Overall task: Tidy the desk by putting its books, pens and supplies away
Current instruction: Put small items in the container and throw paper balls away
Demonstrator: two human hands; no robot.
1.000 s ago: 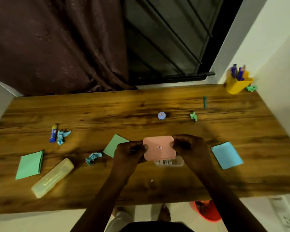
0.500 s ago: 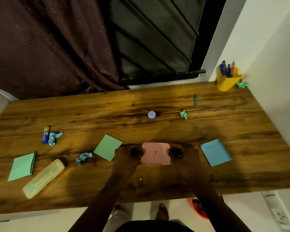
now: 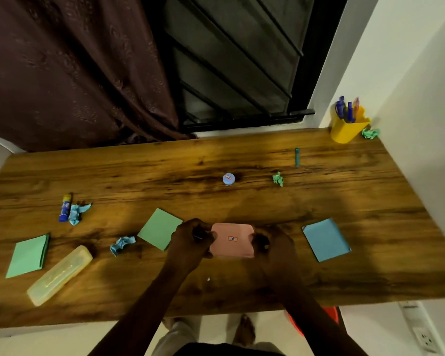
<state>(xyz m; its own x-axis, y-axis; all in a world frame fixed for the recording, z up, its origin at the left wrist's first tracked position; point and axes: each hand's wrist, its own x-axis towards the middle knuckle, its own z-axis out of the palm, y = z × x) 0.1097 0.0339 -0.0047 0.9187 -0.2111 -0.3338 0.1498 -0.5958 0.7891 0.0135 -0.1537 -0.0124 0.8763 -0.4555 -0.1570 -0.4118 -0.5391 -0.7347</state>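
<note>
Between both hands (image 3: 190,240), pink box (image 3: 233,240) half-hidden

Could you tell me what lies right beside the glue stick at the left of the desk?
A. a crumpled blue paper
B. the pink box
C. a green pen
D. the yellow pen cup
A: the crumpled blue paper lies against the glue stick, while the others sit far off.

A dark maroon curtain (image 3: 70,70) hung at ten o'clock, with a barred window (image 3: 237,60) at twelve. A red bucket (image 3: 329,313) sat on the floor at five, a wall socket (image 3: 424,339) beyond it.
</note>
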